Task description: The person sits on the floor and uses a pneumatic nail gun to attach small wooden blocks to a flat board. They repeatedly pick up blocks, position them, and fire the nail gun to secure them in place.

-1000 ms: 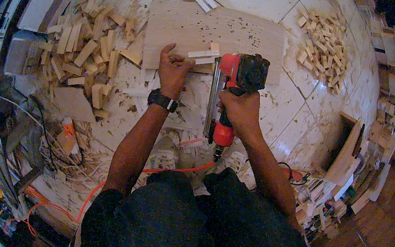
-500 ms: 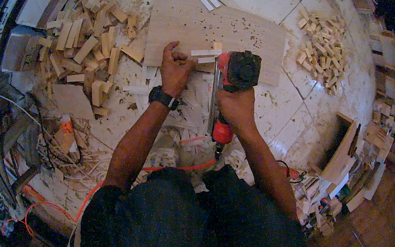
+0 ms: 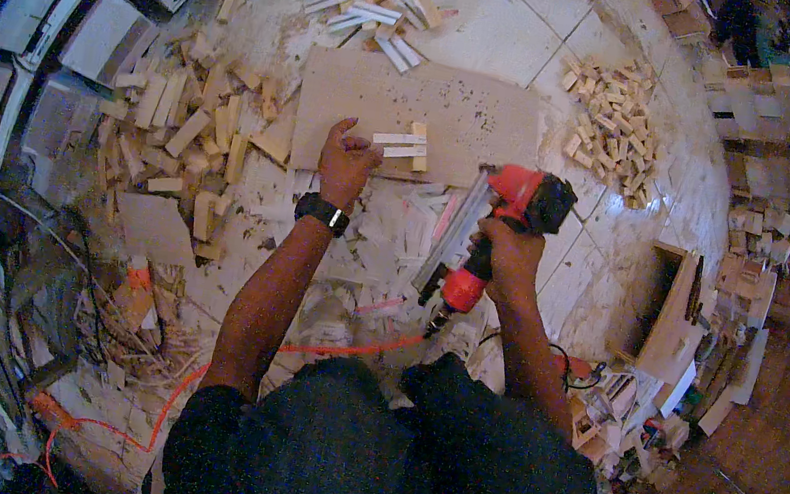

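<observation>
A red and black air nailer is in my right hand, which is wrapped round its handle. The nailer is tilted, held right of the work and apart from it. My left hand, with a dark watch on its wrist, rests at the near left of a flat board. Its curled fingers press at the left ends of two white-faced wood strips. Their right ends meet a short bare wood block lying crosswise. The exact grip of the left fingertips is partly hidden.
Wood blocks are heaped at the left, and small blocks at the far right. More white-faced strips lie beyond the board. An orange air hose runs from the nailer across the floor. An open wooden box stands at the right.
My right hand has moved the nailer right and tilted it away from the strips, uncovering the crosswise block. My left hand stays at the strips. The view has shifted slightly.
</observation>
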`<state>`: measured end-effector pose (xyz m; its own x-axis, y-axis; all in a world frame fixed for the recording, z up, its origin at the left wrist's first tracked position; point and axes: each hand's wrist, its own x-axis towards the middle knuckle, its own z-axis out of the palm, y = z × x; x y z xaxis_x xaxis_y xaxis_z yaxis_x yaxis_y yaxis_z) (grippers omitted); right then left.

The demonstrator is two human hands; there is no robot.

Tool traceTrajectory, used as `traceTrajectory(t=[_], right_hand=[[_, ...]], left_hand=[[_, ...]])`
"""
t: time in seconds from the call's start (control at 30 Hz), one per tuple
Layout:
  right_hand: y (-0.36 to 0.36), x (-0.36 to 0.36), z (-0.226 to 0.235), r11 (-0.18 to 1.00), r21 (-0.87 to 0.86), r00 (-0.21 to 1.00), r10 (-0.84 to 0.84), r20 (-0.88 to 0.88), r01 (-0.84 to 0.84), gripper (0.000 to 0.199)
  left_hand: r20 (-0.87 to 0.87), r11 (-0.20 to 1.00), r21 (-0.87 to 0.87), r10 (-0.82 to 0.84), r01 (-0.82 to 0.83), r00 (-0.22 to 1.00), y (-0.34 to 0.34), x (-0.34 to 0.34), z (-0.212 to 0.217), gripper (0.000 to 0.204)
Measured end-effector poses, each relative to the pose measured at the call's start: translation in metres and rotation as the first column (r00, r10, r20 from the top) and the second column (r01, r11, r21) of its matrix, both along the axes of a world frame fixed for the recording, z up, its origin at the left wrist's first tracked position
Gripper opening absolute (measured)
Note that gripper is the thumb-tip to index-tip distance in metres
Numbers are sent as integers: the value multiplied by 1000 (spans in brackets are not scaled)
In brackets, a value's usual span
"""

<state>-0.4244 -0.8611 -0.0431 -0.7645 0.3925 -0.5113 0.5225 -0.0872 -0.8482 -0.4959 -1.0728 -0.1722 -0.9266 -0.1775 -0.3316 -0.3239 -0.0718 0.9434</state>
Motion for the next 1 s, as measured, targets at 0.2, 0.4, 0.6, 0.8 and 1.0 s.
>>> traceTrajectory(t=[0.2, 0.4, 0.6, 0.8, 1.0], right_hand=[[19, 11, 9, 987, -38, 988, -154, 31, 156, 28], [24, 13, 14, 986, -127, 994, -107, -19, 104, 30], [20, 13, 18, 982, -159, 994, -104, -20, 99, 33], [21, 11, 19, 984, -157, 996, -86, -6, 84, 33], [24, 12, 14, 985, -117, 991, -120, 54, 126, 30]], left_hand=[[-292, 999, 52, 8, 8, 956, -18, -91, 46, 65], [-34, 407, -904, -379, 133, 925, -94, -80, 35, 45], [202, -59, -974, -656, 217, 727, -169, 5, 3, 30], [74, 649, -700, -348, 297, 935, -149, 8, 41, 28], [127, 940, 41, -341, 338, 932, -63, -8, 29, 40]])
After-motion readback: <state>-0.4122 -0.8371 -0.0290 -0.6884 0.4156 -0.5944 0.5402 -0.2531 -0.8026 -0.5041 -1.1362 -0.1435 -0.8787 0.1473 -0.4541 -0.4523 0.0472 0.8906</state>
